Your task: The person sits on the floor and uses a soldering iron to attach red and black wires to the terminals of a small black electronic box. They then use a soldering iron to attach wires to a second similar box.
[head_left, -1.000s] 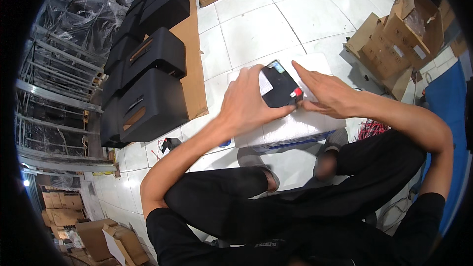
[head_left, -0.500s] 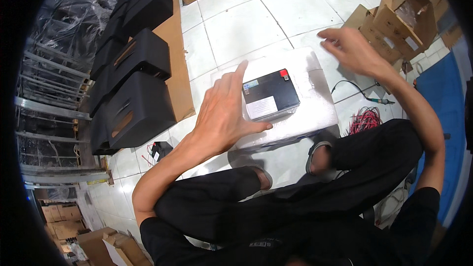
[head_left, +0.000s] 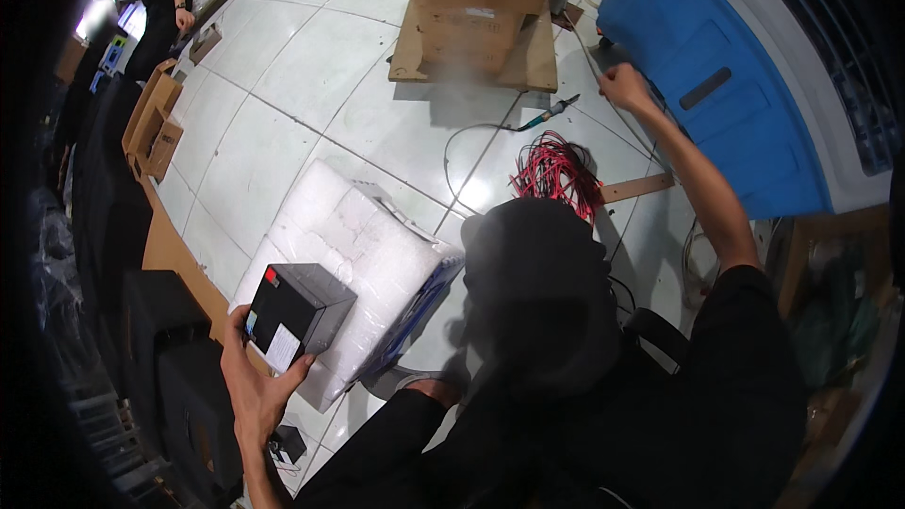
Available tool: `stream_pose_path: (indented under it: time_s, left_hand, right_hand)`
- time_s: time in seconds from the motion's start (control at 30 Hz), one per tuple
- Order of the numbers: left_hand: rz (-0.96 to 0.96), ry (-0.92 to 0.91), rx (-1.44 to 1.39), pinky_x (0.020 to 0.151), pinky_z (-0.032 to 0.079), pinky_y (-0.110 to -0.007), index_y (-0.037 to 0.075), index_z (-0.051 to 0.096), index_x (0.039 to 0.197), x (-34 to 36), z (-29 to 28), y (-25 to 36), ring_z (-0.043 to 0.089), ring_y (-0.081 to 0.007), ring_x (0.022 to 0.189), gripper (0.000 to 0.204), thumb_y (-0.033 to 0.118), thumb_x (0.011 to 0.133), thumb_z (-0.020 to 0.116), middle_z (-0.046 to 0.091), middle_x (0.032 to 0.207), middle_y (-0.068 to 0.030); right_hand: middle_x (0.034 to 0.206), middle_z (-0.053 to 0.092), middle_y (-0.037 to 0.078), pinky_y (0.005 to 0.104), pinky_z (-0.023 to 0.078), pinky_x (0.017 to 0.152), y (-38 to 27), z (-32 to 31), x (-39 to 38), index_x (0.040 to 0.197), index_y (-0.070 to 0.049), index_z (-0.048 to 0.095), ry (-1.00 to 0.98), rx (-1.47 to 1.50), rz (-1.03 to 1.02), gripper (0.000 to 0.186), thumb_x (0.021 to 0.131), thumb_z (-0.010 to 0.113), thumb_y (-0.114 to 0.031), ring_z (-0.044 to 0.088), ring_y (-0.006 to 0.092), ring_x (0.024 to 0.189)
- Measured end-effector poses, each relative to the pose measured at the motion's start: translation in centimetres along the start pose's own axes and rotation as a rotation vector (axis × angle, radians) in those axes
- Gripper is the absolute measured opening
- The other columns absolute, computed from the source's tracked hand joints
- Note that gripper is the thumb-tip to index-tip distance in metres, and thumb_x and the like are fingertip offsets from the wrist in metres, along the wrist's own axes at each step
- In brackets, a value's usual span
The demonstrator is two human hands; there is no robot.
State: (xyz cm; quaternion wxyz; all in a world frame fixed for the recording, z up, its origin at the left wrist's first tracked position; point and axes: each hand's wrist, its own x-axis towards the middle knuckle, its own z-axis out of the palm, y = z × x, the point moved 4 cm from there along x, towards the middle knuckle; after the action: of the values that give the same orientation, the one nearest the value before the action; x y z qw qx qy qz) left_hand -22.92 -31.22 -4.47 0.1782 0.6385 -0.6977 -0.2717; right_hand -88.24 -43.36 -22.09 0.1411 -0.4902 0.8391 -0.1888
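Note:
My left hand [head_left: 255, 377] grips a black battery [head_left: 292, 306] with a red terminal and white label, resting on a white foam block [head_left: 311, 207] at lower left. My right hand [head_left: 624, 90] is raised at upper right beside a blue panel [head_left: 716, 132], fingers curled and closed; what they hold, if anything, cannot be made out. Below it lie a soldering iron [head_left: 547, 115] with a cable and a bundle of red-and-black wires [head_left: 551, 170] beside a brown strip [head_left: 636, 188].
Stacked cardboard boxes [head_left: 471, 38] stand on wood at the top. Black cases [head_left: 189, 415] and cardboard [head_left: 174, 264] line the left, with a small open box [head_left: 146, 123]. A co-worker [head_left: 151, 19] is at upper left. My dark-clothed knee [head_left: 537, 292] is at centre.
The view has swung right. My right hand has left the battery and moved out to the upper right; my left hand stays at the battery, which has turned from how it lay earlier.

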Motion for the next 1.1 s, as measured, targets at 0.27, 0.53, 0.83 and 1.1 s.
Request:
stream_pose_path:
  time_s: [0.27,0.53,0.83,1.1]
  left_hand:
    - [-0.065,-0.065,0.014,0.103,0.041,-0.039,-0.001,0.038,0.134,-0.1,0.0,-1.2,0.053,-0.0258,0.113,0.091,0.023,0.060,0.085,0.054,0.121,-0.0165]
    - [0.002,-0.081,0.048,0.105,0.040,-0.046,0.003,0.028,0.149,0.3,-0.9,-0.5,0.052,-0.0341,0.122,0.120,0.045,0.056,0.090,0.049,0.137,-0.0229]
    - [-0.013,0.176,0.076,0.103,0.045,-0.047,0.008,0.037,0.150,0.4,-4.6,0.5,0.057,-0.0315,0.118,0.097,0.052,0.074,0.078,0.049,0.143,-0.0206]
    - [0.002,0.217,-0.005,0.102,0.046,-0.043,0.007,0.045,0.145,-0.1,-5.2,0.3,0.060,-0.0279,0.115,0.073,0.029,0.083,0.075,0.051,0.142,-0.0174]
  right_hand:
    - [0.093,0.070,0.027,0.0444,0.055,0.083,10.1,13.7,-0.8,0.089,0.001,0.074,-0.158,-0.167,0.133,0.021,0.079,0.066,-0.016,0.069,0.0386,0.092]
    - [0.097,0.071,0.023,0.0438,0.053,0.090,8.4,17.7,-2.8,0.100,0.000,0.073,-0.145,-0.120,-0.015,0.026,0.079,0.067,-0.013,0.068,0.0362,0.099]
    - [0.092,0.072,0.020,0.0414,0.054,0.082,6.2,18.1,-3.3,0.103,-0.004,0.075,-0.128,0.140,0.048,0.030,0.080,0.073,-0.024,0.071,0.0342,0.087]
    - [0.081,0.074,0.012,0.0312,0.051,0.069,2.7,6.5,-8.5,0.098,0.002,0.075,-0.208,0.337,-0.196,0.026,0.087,0.072,-0.022,0.065,0.0128,0.073]
